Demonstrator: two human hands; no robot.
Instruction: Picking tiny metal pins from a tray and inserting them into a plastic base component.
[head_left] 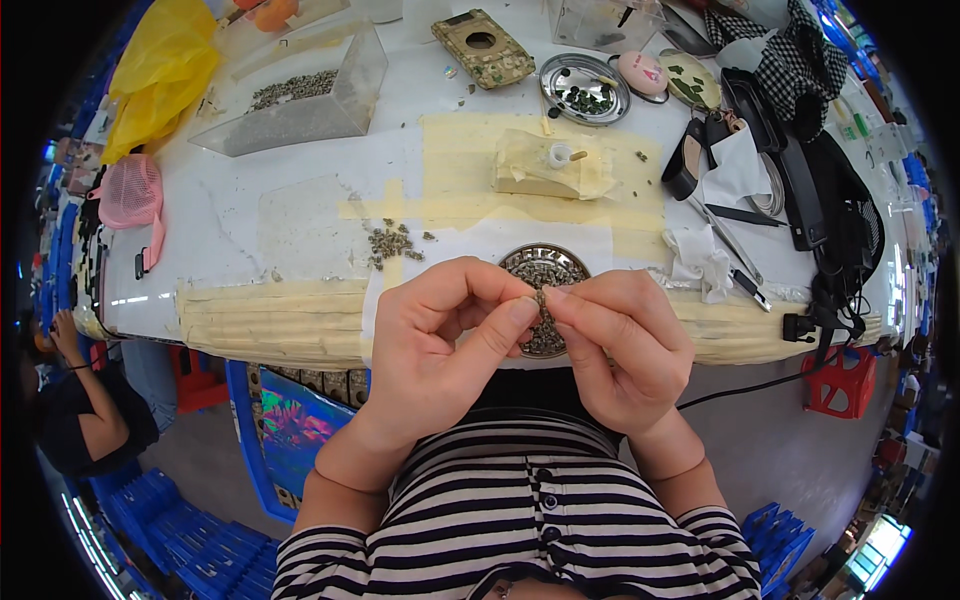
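Over a round metal dish full of small grey-brown parts, my two hands meet fingertip to fingertip. My left hand is closed, its thumb and forefinger pinching a tiny grey-brown part. From the other side, the thumb and fingers of my right hand pinch at the same part. Its exact shape is too small to tell, and similar parts lie behind it. To the left of the dish, a loose heap of such parts lies on the table.
Beyond the dish stands a tape-covered block with a white cup-like piece. A camouflage toy tank hull, a steel plate of dark green parts and a clear bin stand farther back. Tweezers and a cutter lie right.
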